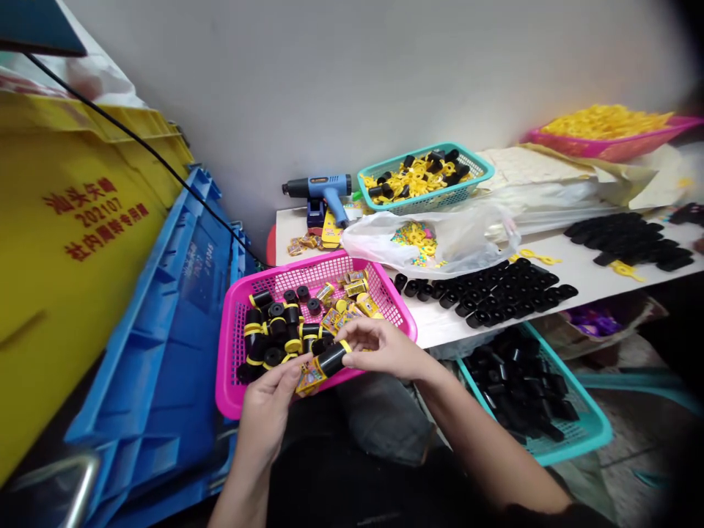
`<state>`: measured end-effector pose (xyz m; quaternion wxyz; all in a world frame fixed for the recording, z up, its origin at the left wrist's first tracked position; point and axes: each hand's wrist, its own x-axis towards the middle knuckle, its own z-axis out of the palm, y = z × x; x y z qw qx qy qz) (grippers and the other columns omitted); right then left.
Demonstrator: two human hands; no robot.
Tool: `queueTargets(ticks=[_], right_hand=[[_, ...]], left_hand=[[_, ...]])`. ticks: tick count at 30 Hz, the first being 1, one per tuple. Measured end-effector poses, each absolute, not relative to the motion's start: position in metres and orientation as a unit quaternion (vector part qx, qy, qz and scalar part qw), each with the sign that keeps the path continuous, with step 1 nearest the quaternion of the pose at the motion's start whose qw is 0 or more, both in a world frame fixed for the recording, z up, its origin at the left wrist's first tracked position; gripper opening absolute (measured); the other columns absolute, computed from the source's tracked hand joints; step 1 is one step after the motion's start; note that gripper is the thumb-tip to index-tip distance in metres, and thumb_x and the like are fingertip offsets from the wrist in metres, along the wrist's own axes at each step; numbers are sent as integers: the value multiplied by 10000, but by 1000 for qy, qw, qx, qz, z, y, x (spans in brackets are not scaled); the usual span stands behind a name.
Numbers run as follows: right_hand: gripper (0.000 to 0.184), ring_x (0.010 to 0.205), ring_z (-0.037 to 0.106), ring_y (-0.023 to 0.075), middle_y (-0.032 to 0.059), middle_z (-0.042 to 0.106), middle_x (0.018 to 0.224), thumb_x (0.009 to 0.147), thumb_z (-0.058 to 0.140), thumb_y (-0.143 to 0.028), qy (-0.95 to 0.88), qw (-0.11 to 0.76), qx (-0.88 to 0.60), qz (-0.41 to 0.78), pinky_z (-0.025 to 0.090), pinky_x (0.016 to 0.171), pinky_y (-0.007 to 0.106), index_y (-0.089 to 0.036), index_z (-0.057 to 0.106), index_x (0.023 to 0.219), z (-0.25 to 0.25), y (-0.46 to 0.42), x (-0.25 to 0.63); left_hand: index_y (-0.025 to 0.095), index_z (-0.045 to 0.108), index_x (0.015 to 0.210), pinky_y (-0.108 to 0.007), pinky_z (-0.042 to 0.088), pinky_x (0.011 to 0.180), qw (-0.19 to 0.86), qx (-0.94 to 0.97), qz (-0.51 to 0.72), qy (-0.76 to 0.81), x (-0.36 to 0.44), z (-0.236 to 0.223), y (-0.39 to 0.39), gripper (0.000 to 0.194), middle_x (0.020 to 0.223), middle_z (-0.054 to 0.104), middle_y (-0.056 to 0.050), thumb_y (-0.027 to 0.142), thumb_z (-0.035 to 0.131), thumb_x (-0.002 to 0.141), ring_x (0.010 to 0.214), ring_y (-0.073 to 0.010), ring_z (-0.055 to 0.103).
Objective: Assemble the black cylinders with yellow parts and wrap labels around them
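Note:
Over the near edge of a pink basket [226,345], both hands are at work close together. My right hand [388,353] grips a black cylinder [332,359] with a yellow rim, between thumb and fingers. My left hand [268,402] pinches a colourful yellow printed sleeve [311,377], which meets or overlaps the cylinder's lower left end; I cannot tell which. In the basket, several black cylinders with yellow rims [254,323] lie on the left. Yellow printed pieces [357,287] lie on its right side.
Rows of black cylinders [495,290] stand on the white table [434,330]. Behind are a blue heat gun [330,187], a teal basket [462,192] of yellow and black parts, and a plastic bag [473,235]. Blue crates [159,345] rise at left; another teal basket [594,433] sits below right.

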<state>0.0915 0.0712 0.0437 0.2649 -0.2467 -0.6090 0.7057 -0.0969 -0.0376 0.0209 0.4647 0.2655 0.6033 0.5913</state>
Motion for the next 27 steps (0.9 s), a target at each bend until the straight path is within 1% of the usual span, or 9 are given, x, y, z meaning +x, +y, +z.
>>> queueTargets(ticks=[4, 6, 8, 10, 13, 16, 19, 22, 27], right_hand=[[273, 675, 552, 115, -8, 591, 747, 709, 740, -277, -661, 278, -271, 642, 455, 662, 257, -155, 640, 932, 45, 67, 96], [288, 718, 580, 136, 12, 626, 797, 696, 761, -289, -689, 295, -271, 604, 470, 696, 281, -164, 662, 935, 44, 63, 95], [320, 819, 599, 162, 30, 649, 892, 671, 792, -304, -708, 310, -245, 585, 474, 757, 299, -182, 683, 945, 42, 59, 94], [331, 891, 595, 167, 35, 638, 972, 715, 764, -342, -678, 316, -216, 628, 481, 773, 294, -206, 679, 1005, 38, 56, 92], [360, 814, 605, 130, 29, 618, 978, 796, 682, -410, -521, 276, -188, 785, 510, 657, 244, -222, 620, 1097, 30, 52, 87], [410, 727, 617, 107, 12, 628, 888, 725, 752, -423, -395, 230, -159, 875, 521, 591, 209, -196, 603, 1031, 22, 48, 82], [405, 688, 621, 94, -5, 631, 827, 689, 792, -389, -365, 240, -156, 886, 529, 583, 195, -183, 604, 983, 19, 45, 79], [388, 656, 617, 84, -9, 634, 805, 705, 784, -373, -386, 263, -171, 868, 525, 581, 193, -179, 611, 993, 16, 43, 78], [379, 626, 597, 84, -19, 611, 770, 730, 755, -407, -447, 273, -176, 833, 512, 594, 215, -186, 594, 992, 13, 42, 77]], left_hand=[[199, 764, 935, -270, 572, 754, 503, 292, 558, 591, -91, 28, -38, 352, 970, 765, -74, 458, 746, 698, 860, -205, 705], [212, 749, 985, -284, 577, 752, 509, 311, 546, 589, -87, 33, -37, 365, 1011, 754, -71, 404, 778, 675, 885, -215, 701], [211, 749, 965, -283, 571, 771, 493, 331, 546, 591, -82, 37, -36, 371, 984, 755, -63, 336, 821, 623, 887, -214, 698], [206, 752, 916, -270, 559, 796, 477, 345, 553, 589, -78, 41, -36, 337, 941, 756, -51, 289, 836, 600, 880, -201, 697], [215, 749, 898, -249, 551, 794, 485, 348, 562, 573, -72, 42, -36, 289, 935, 752, -37, 262, 821, 622, 878, -184, 694], [214, 749, 874, -224, 545, 773, 493, 346, 567, 562, -68, 42, -37, 254, 918, 753, -29, 236, 812, 629, 858, -168, 691], [209, 747, 874, -213, 547, 744, 501, 346, 567, 555, -66, 41, -39, 246, 891, 755, -25, 216, 804, 635, 816, -156, 691], [209, 743, 869, -214, 551, 724, 501, 346, 567, 554, -66, 41, -39, 241, 859, 754, -18, 205, 797, 634, 781, -151, 693], [208, 736, 884, -265, 573, 710, 501, 374, 543, 561, -69, 42, -38, 238, 850, 753, -31, 226, 774, 650, 739, -175, 702]])
